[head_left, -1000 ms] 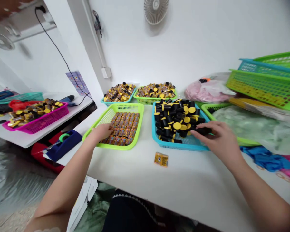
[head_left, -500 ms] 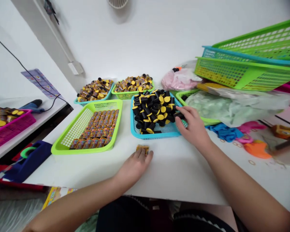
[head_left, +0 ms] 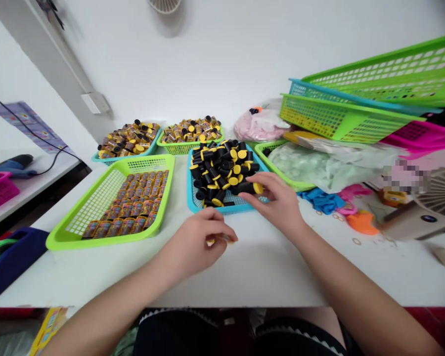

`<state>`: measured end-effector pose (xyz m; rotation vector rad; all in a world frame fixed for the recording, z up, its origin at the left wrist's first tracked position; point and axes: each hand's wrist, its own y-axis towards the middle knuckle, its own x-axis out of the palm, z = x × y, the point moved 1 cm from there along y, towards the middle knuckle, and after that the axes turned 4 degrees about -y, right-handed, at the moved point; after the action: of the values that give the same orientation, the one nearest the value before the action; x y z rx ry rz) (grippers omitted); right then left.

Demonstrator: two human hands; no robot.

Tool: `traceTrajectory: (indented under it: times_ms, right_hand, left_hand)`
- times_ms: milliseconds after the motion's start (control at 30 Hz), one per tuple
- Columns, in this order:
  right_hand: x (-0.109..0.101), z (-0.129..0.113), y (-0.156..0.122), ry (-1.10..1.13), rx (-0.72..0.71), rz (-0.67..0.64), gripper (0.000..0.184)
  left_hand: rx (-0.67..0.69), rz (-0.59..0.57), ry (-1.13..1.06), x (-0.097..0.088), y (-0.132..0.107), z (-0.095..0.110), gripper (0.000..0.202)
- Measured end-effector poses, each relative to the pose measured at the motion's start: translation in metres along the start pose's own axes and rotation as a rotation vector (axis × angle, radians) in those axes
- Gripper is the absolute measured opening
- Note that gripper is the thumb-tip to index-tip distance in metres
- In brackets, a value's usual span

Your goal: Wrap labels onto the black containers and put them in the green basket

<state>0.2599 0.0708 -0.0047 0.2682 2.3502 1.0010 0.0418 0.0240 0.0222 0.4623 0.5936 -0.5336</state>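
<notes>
My right hand [head_left: 276, 202] pinches a black tube with a yellow cap [head_left: 247, 188], held just above the front right corner of a blue basket [head_left: 230, 210]. That basket is heaped with more black tubes with yellow caps [head_left: 222, 170]. In front of it, low over the white table, my left hand [head_left: 195, 242] is closed, thumb and fingers around a small yellow label [head_left: 210, 242] that is mostly hidden. To the left, a green basket [head_left: 107, 244] holds rows of tubes wrapped in printed labels [head_left: 133, 207].
Two baskets of labelled tubes [head_left: 129, 141] stand against the wall. At right are stacked baskets [head_left: 341, 118], a plastic bag [head_left: 319, 160], blue balloons [head_left: 322, 200], an orange balloon [head_left: 361, 222] and a small fan [head_left: 426, 212]. A blue tape dispenser [head_left: 17, 262] is at the left edge.
My right hand has drawn a black tube out from the basket's right side, toward me. My left hand has lifted and curled its fingers from the yellow labels on the table. The view has shifted.
</notes>
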Motion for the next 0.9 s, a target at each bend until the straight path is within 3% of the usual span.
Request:
traceTrajectory:
  times_ms: [100,133,267,367,533,700,900]
  right_hand:
    - [0.004,-0.007,-0.005,0.244,0.028,-0.074,0.032]
    - [0.005,-0.008,-0.007,0.307,0.049,-0.093,0.032]
    - [0.01,-0.011,-0.013,0.522,0.137,-0.16,0.03]
    - [0.014,-0.009,-0.017,0.658,0.188,-0.198,0.03]
    - [0.019,-0.003,-0.022,0.707,0.333,-0.328,0.029]
    - [0.019,-0.002,-0.021,0.671,0.386,-0.391,0.029]
    - [0.016,-0.005,-0.02,0.696,0.399,-0.337,0.027]
  left_hand:
    - [-0.092,-0.027,-0.34,0.001,0.015,-0.012,0.006]
    - [-0.161,-0.016,-0.425,0.004,0.017,-0.019,0.007]
    - [-0.417,0.113,-0.629,0.025,0.012,-0.053,0.041]
    - [-0.366,0.166,-0.595,0.036,0.005,-0.065,0.052]
    - [-0.182,0.143,-0.304,0.036,0.002,-0.063,0.076]
    - [-0.05,0.138,-0.125,0.035,0.0,-0.063,0.078]
    - [-0.062,0.146,-0.015,0.035,-0.001,-0.063,0.075]
